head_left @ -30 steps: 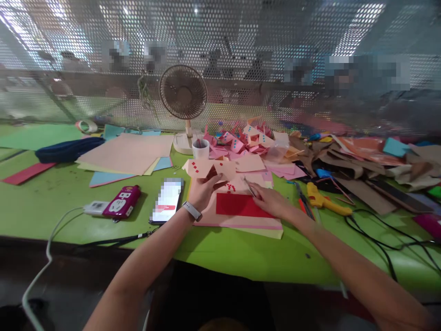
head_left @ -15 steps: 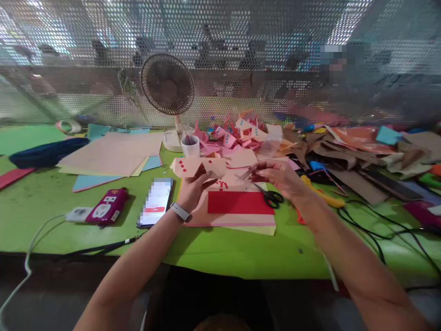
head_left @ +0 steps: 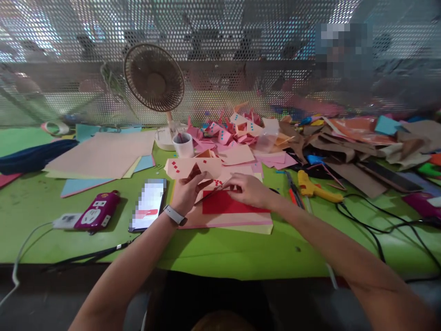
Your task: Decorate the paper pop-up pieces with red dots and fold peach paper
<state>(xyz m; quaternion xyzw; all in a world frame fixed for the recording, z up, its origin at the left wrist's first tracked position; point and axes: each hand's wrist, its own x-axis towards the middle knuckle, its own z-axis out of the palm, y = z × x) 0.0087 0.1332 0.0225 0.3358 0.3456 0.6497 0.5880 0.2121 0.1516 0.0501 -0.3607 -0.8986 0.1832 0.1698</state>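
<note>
My left hand (head_left: 185, 194) holds up a folded peach paper piece (head_left: 182, 167) dotted with small red squares. My right hand (head_left: 248, 189) rests over a red paper sheet (head_left: 237, 206) and pinches a thin metal tool (head_left: 211, 194), which looks like tweezers. Its tip points left toward my left hand. Tiny red cut squares (head_left: 217, 183) lie just behind the red sheet. The red sheet lies on a stack of pink and yellow sheets (head_left: 227, 221) on the green table (head_left: 241, 253).
Behind stand a small fan (head_left: 154, 78), a white cup (head_left: 183, 145) and a pile of folded pink pieces (head_left: 237, 131). A phone (head_left: 148, 204) and a magenta power strip (head_left: 96, 215) lie left. A yellow glue gun (head_left: 317, 187), black cables (head_left: 379, 225) and brown scraps (head_left: 361, 151) lie right.
My right hand rose from the red sheet with the thin tool, then came back down and left over it. My left hand kept hold of the peach piece. The view drifted right.
</note>
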